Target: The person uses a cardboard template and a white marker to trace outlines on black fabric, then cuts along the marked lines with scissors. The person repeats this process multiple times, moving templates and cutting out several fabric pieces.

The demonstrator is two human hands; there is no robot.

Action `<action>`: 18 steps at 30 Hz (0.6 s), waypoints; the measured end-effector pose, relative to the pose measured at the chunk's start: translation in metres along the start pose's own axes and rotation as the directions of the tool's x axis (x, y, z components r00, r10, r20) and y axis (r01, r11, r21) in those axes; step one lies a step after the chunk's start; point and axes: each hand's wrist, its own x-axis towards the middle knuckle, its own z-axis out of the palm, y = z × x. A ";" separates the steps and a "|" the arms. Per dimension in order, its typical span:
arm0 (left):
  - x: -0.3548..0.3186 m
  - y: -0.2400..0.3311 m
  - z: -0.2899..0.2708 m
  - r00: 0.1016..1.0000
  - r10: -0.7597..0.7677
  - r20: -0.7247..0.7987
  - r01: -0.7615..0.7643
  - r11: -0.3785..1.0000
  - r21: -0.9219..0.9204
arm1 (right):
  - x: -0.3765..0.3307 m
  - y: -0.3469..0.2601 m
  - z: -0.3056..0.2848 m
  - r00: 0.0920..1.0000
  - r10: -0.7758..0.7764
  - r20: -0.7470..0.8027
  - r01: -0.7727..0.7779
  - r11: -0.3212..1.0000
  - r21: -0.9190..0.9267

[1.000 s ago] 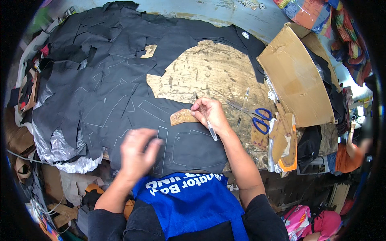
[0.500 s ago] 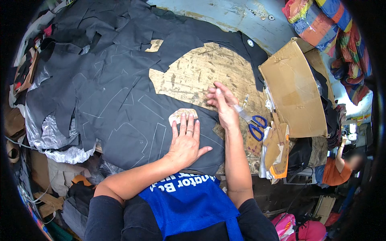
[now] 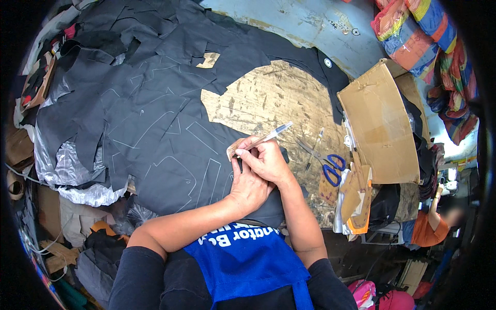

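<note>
My right hand (image 3: 269, 161) grips a clear-barrelled pen (image 3: 276, 131) between thumb and fingers. Its lower end is at a small pale card template (image 3: 231, 151) lying on dark fabric (image 3: 155, 134). Just under the right hand, my left hand (image 3: 248, 190) lies against the fabric with fingers stretched toward the template; most of them are hidden by the right hand. Around both hands, thin white outlines of several shapes mark the fabric. To the right, blue-handled scissors (image 3: 334, 170) rest on the wooden tabletop (image 3: 274, 98), and a second pen (image 3: 315, 149) lies across their blades.
A cardboard box (image 3: 380, 124) stands at the table's right side, with a stack of card templates and papers (image 3: 356, 201) before it. Crumpled clear plastic (image 3: 77, 165) hangs at the left edge. Far right, a person in orange (image 3: 433, 227) sits with an arm raised.
My right hand came down leftward from above the wood to the template, now with a pen clearly in its fingers. It covers much of my left hand. The view shifted slightly.
</note>
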 end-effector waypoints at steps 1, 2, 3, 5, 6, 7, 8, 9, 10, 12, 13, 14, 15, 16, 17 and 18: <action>0.000 0.000 0.001 1.000 0.007 0.003 -0.007 1.000 0.013 | 0.002 0.002 0.002 0.999 -0.052 -0.003 0.052 0.999 0.000; 0.000 -0.001 0.002 1.000 0.014 0.007 -0.014 1.000 0.026 | 0.004 0.004 0.003 0.995 -0.098 0.010 0.099 0.995 -0.010; 0.000 -0.001 0.002 1.000 0.025 0.011 -0.025 0.999 0.047 | 0.005 0.005 0.004 0.989 -0.145 0.024 0.145 0.989 -0.018; 0.000 -0.001 0.003 0.999 0.041 0.019 -0.042 0.994 0.105 | 0.008 0.007 0.005 0.979 -0.195 0.053 0.198 0.978 -0.059; 0.000 -0.002 0.003 0.999 0.040 -0.001 -0.040 0.998 0.058 | 0.008 0.006 0.005 0.978 -0.197 0.067 0.202 0.975 -0.092; 0.000 -0.002 0.003 0.999 0.036 -0.022 -0.035 0.999 0.025 | 0.009 0.005 0.005 0.980 -0.183 0.081 0.192 0.972 -0.134; 0.001 -0.002 0.004 0.999 0.030 -0.037 -0.030 0.999 -0.013 | 0.010 0.003 0.005 0.983 -0.158 0.089 0.171 0.973 -0.153; 0.000 -0.002 0.004 0.998 0.044 -0.041 -0.044 0.999 0.012 | 0.010 0.001 0.004 0.988 -0.119 0.095 0.135 0.974 -0.183; 0.000 -0.003 0.003 0.998 0.058 -0.039 -0.057 0.998 0.032 | 0.011 -0.001 0.004 0.991 -0.087 0.098 0.106 0.973 -0.204; -0.001 -0.002 0.003 0.996 0.068 -0.057 -0.063 0.993 0.096 | 0.014 -0.005 0.008 0.999 -0.039 0.030 0.045 0.976 -0.214; -0.001 -0.001 0.002 0.995 0.066 -0.078 -0.055 0.989 0.139 | 0.016 -0.007 0.010 0.999 -0.032 0.001 0.032 0.980 -0.198; -0.001 0.001 0.001 0.992 0.072 -0.100 -0.051 0.980 0.194 | 0.018 -0.008 0.013 0.998 -0.030 -0.056 0.016 0.970 -0.241; -0.001 0.001 0.000 0.996 0.057 -0.071 -0.044 0.984 0.175 | 0.020 -0.008 0.015 0.993 -0.045 -0.105 0.015 0.963 -0.268; -0.001 0.001 -0.002 0.998 0.048 -0.042 -0.041 0.985 0.167 | 0.021 -0.008 0.017 0.988 -0.039 -0.152 -0.007 0.956 -0.292; -0.001 0.001 -0.004 0.999 0.041 -0.014 -0.038 0.987 0.159 | 0.022 -0.007 0.018 0.981 -0.026 -0.190 -0.024 0.965 -0.260; -0.001 0.002 -0.007 1.000 0.027 -0.007 -0.025 0.991 0.134 | 0.023 -0.006 0.017 0.978 -0.024 -0.207 -0.032 0.964 -0.264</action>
